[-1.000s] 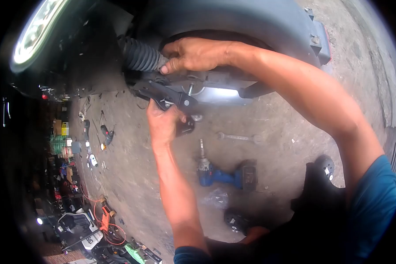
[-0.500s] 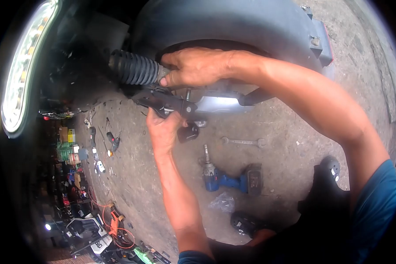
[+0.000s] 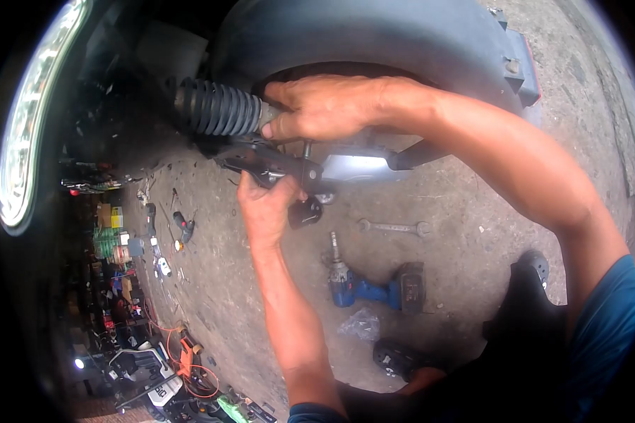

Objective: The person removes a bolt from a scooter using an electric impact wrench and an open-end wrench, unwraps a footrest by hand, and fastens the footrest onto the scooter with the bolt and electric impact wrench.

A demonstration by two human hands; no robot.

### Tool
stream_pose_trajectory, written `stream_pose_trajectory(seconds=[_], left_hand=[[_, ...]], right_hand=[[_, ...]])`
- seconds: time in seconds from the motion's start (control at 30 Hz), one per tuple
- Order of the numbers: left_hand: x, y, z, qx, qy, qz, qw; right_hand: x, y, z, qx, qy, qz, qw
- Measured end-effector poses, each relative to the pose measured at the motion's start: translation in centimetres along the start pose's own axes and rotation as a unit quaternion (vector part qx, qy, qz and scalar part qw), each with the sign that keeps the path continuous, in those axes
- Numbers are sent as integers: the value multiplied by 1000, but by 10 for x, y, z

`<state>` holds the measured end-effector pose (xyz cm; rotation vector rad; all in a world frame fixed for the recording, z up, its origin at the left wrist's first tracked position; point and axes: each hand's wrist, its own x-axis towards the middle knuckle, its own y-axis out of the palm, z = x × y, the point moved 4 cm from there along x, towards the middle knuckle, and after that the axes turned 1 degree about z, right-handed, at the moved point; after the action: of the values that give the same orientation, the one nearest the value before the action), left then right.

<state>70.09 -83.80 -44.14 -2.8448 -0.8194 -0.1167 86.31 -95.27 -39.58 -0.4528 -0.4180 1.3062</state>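
A black coil-spring shock absorber (image 3: 222,107) slants beneath the dark vehicle body. My right hand (image 3: 331,106) is closed around its lower end, the thumb on the grey mount; the fingertips behind are hidden. Below it, my left hand (image 3: 264,208) pinches a dark metal bracket (image 3: 279,166) between thumb and fingers. A bolt (image 3: 307,149) stands up from the bracket, just under my right hand. A silver plate (image 3: 356,168) extends from the bracket to the right. Under the bracket hangs a small dark round part (image 3: 306,211), close to my left fingers.
A large dark fender (image 3: 360,39) curves above my right arm. On the concrete floor lie an open-end wrench (image 3: 394,227), a blue cordless impact wrench (image 3: 370,287) and a clear plastic bag (image 3: 360,324). Several tools and an orange cable (image 3: 206,368) lie at left. A lit lamp (image 3: 39,120) is upper left.
The whole view has shifted slightly, so most things appear a little further right. Both hands keep their hold on the shock absorber and the bracket.
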Motion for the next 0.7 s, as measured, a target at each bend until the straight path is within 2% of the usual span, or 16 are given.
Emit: stream_pose_trajectory(seconds=[0.17, 0.27, 0.47, 0.67, 0.7], left_hand=[[-2, 6, -5, 34, 6, -23, 999], [-1, 8, -7, 6, 17, -23, 1000], [-9, 15, -18, 99, 44, -46, 993], [-11, 23, -24, 105, 16, -60, 993], [-11, 24, -26, 162, 32, -50, 985]], right_hand=[[-1, 0, 0, -6, -16, -27, 999], [-1, 0, 0, -7, -23, -37, 999], [-5, -3, 3, -31, -19, -28, 999], [-8, -7, 6, -31, -18, -9, 999], [-8, -7, 5, -31, -22, -8, 999]])
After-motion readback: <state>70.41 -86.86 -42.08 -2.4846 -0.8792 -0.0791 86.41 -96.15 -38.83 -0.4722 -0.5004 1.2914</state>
